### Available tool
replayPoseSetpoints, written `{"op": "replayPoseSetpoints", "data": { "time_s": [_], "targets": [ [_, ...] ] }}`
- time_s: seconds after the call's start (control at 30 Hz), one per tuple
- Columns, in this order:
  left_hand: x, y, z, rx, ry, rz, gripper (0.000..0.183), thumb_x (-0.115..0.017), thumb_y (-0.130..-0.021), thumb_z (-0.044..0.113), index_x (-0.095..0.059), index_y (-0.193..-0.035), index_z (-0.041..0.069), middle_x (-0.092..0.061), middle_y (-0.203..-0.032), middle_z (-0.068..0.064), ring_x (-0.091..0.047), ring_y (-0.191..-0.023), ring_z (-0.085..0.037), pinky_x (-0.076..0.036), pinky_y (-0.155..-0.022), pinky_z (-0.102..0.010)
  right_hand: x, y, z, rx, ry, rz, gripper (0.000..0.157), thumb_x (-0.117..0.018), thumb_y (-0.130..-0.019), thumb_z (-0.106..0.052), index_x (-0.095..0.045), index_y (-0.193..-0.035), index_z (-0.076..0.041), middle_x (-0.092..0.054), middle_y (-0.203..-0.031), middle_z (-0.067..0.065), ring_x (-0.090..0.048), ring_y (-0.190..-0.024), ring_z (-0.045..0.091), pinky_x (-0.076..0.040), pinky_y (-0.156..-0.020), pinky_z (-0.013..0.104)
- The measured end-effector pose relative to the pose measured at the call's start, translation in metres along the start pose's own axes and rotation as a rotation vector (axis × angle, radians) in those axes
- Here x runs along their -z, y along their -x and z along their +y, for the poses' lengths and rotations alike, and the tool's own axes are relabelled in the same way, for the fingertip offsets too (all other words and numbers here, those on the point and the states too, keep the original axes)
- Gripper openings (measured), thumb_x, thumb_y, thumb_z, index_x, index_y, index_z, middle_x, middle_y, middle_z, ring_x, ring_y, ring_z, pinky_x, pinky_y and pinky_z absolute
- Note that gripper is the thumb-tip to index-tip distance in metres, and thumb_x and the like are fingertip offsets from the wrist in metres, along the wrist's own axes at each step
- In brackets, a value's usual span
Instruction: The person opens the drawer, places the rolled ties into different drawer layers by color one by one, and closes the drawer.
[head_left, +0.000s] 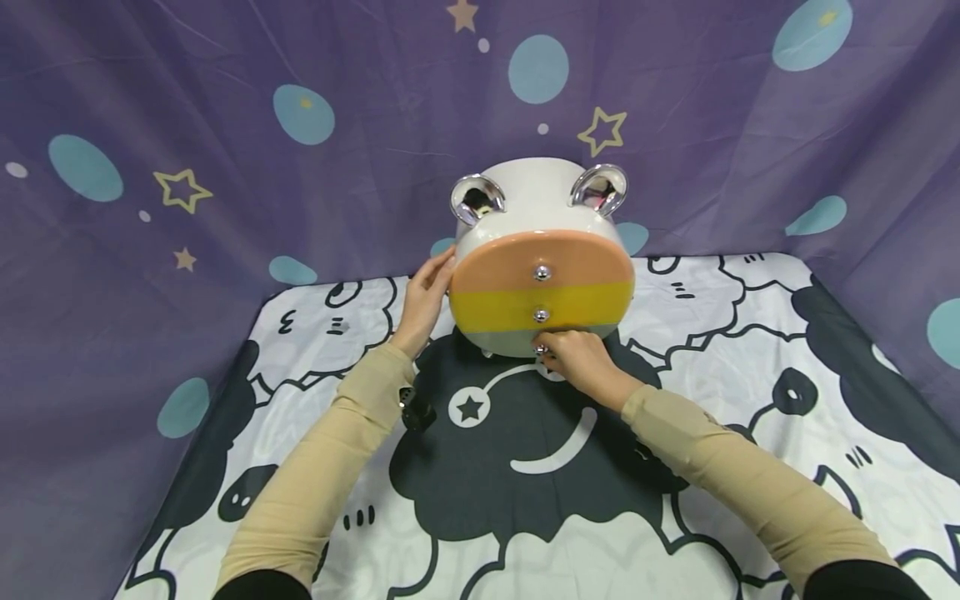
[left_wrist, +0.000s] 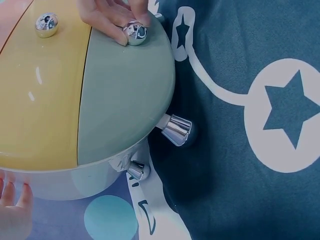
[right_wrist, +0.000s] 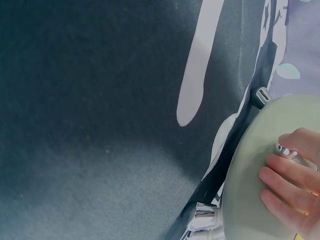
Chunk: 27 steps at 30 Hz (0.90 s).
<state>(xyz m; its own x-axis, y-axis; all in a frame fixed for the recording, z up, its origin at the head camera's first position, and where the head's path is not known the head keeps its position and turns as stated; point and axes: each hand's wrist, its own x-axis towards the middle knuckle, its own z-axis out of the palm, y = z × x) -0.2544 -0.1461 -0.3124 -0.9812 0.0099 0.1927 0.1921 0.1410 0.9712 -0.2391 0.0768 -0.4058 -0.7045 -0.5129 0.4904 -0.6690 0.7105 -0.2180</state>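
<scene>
A small rounded cabinet (head_left: 534,193), white and glossy, has three drawer fronts: orange (head_left: 495,262), yellow (head_left: 491,310) and pale green (left_wrist: 125,100). Each front carries a round silver knob. My right hand (head_left: 583,358) pinches the lowest drawer knob (left_wrist: 136,33) between thumb and finger; in the right wrist view its other fingers spread over the green front (right_wrist: 245,170). The green front appears level with the yellow one. My left hand (head_left: 423,307) rests against the cabinet's left side with fingers extended; the left wrist view shows only its fingertips (left_wrist: 22,197).
Two chrome ear-shaped loops (head_left: 477,198) top the cabinet, and short chrome feet (left_wrist: 177,131) hold it up. Beneath lies a black-and-white cartoon cloth (head_left: 480,492). A purple curtain (head_left: 405,92) hangs close behind and along both sides.
</scene>
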Motion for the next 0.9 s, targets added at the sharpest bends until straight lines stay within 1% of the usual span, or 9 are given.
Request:
{"op": "replayPoseSetpoints", "data": {
  "time_s": [0.23,0.43,0.53,0.63,0.77,0.9],
  "targets": [
    [0.0,-0.001,-0.001,0.013,-0.021,-0.008,0.041,-0.044,-0.094,0.024,-0.042,-0.132,0.009,-0.045,-0.131,-0.008,-0.047,-0.101,-0.013,-0.042,-0.086,-0.024,-0.001,0.003,0.001,0.001,0.012,0.005,0.018,-0.069,-0.072,-0.006,-0.065,-0.088,-0.013,-0.063,-0.075,-0.003,-0.057,-0.065,0.014,-0.048,-0.051,0.029],
    [0.004,-0.012,-0.017,0.005,0.006,-0.024,0.04,-0.048,-0.092,0.028,-0.046,-0.13,0.015,-0.052,-0.122,-0.01,-0.05,-0.094,-0.012,-0.044,-0.082,-0.025,0.0,0.006,0.001,-0.002,-0.015,0.024,0.018,-0.069,-0.073,-0.005,-0.066,-0.09,-0.011,-0.064,-0.078,-0.001,-0.059,-0.068,0.015,-0.05,-0.052,0.03],
    [0.005,-0.015,-0.02,-0.007,0.018,-0.021,0.04,-0.051,-0.091,0.028,-0.049,-0.128,0.014,-0.054,-0.118,-0.012,-0.052,-0.096,-0.013,-0.046,-0.084,-0.025,0.001,0.007,0.001,-0.024,-0.06,0.022,0.018,-0.068,-0.074,-0.005,-0.067,-0.091,-0.011,-0.066,-0.082,0.001,-0.06,-0.071,0.016,-0.051,-0.056,0.032],
    [0.007,-0.016,-0.018,-0.013,0.015,-0.014,0.041,-0.053,-0.089,0.03,-0.051,-0.126,0.011,-0.054,-0.121,-0.01,-0.052,-0.104,-0.015,-0.047,-0.087,-0.026,0.004,0.008,0.001,-0.064,-0.111,0.01,0.016,-0.067,-0.076,-0.005,-0.068,-0.092,-0.01,-0.066,-0.085,0.001,-0.061,-0.074,0.016,-0.052,-0.06,0.033],
    [0.011,-0.014,-0.014,-0.015,-0.023,-0.002,0.043,-0.056,-0.087,0.03,-0.054,-0.121,0.004,-0.054,-0.122,-0.01,-0.051,-0.109,-0.019,-0.047,-0.089,-0.029,0.009,0.008,0.0,-0.113,-0.16,-0.022,0.015,-0.066,-0.077,-0.006,-0.068,-0.092,-0.009,-0.067,-0.087,0.002,-0.061,-0.077,0.017,-0.053,-0.063,0.033],
    [0.018,-0.008,-0.012,-0.015,-0.118,-0.004,0.043,-0.056,-0.086,0.032,-0.058,-0.116,0.002,-0.058,-0.115,-0.014,-0.054,-0.104,-0.021,-0.047,-0.089,-0.029,0.016,0.011,0.0,-0.132,-0.18,-0.062,0.016,-0.066,-0.078,-0.009,-0.068,-0.094,-0.008,-0.067,-0.09,0.003,-0.062,-0.08,0.018,-0.053,-0.066,0.033]
  ]
}}
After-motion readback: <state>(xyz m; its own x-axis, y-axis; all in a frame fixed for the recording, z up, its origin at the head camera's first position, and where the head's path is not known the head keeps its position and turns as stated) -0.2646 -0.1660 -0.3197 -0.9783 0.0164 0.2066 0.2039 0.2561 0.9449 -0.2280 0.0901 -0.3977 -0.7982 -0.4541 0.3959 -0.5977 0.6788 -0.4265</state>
